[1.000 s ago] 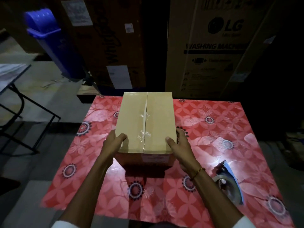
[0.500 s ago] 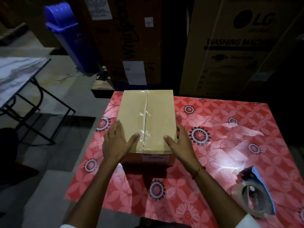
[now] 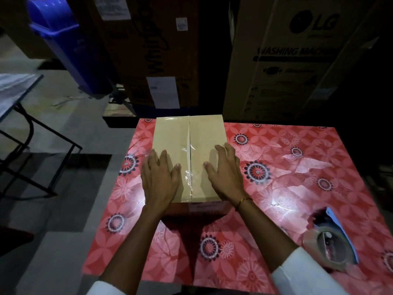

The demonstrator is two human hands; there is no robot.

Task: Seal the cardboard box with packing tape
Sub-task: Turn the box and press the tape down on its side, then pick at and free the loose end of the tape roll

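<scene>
Left hand (image 3: pixel 160 177) and right hand (image 3: pixel 225 173) lie open and flat on the box (image 3: pixel 189 145), either side of the taped seam (image 3: pixel 190 162), pressing the tape down for adhesion.

Things around the red table

A red cloth with flowers (image 3: pixel 287 188) covers the table. A blue bin (image 3: pixel 70 45) leans by a tall brown box (image 3: pixel 148 50) at the back. Another big box (image 3: pixel 297 60) says LG washing machine. A folding table (image 3: pixel 19 88) with black legs stands on the grey floor (image 3: pixel 63 209) at the left.
</scene>
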